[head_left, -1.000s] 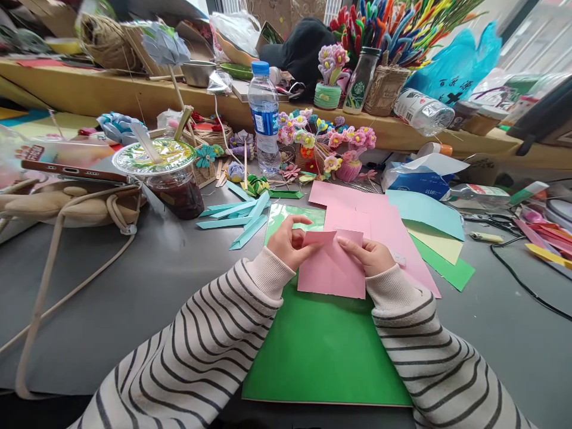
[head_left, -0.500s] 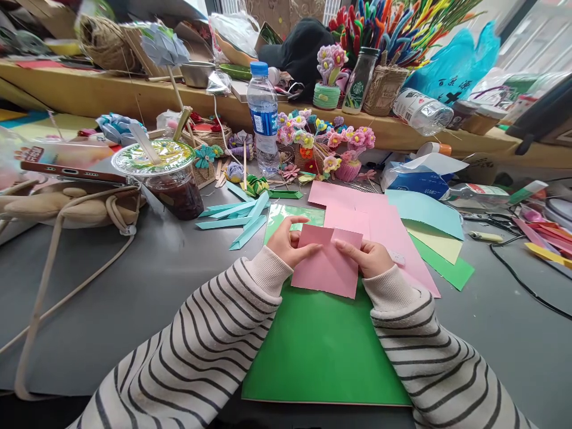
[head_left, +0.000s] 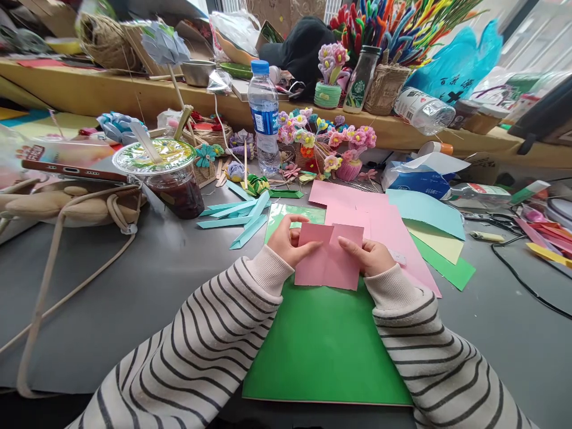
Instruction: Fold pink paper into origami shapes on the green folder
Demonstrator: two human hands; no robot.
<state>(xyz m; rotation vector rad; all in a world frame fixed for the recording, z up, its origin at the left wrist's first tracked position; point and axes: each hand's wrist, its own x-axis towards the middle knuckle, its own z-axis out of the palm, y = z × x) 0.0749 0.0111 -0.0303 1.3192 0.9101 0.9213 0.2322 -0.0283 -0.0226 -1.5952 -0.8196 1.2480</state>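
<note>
Between my two hands is a pink square of paper (head_left: pixel 328 267) with a short slit at the middle of its top edge. My left hand (head_left: pixel 290 241) pinches its left side, thumb on the front face. On the right side, my right hand (head_left: pixel 369 255) grips it in the same way. The fingers behind the paper are partly hidden. Below the paper lies a green board (head_left: pixel 328 351). Larger pink sheets (head_left: pixel 388 223) lie behind my hands, and folded light-blue paper strips (head_left: pixel 250 217) are to the left.
A lidded cup with a dark drink (head_left: pixel 174 190) stands at the left, near a beige bag (head_left: pixel 67 208). Farther back are a water bottle (head_left: pixel 263 119) and handmade flowers (head_left: pixel 330 140). Blue, yellow and green sheets (head_left: pixel 426 211), scissors (head_left: pixel 494 221) and a black cable (head_left: pixel 527 286) lie right.
The lower edge of the pink square has risen a little as the paper tilts. My right thumb has shifted slightly right, away from the slit. Both hands keep their hold.
</note>
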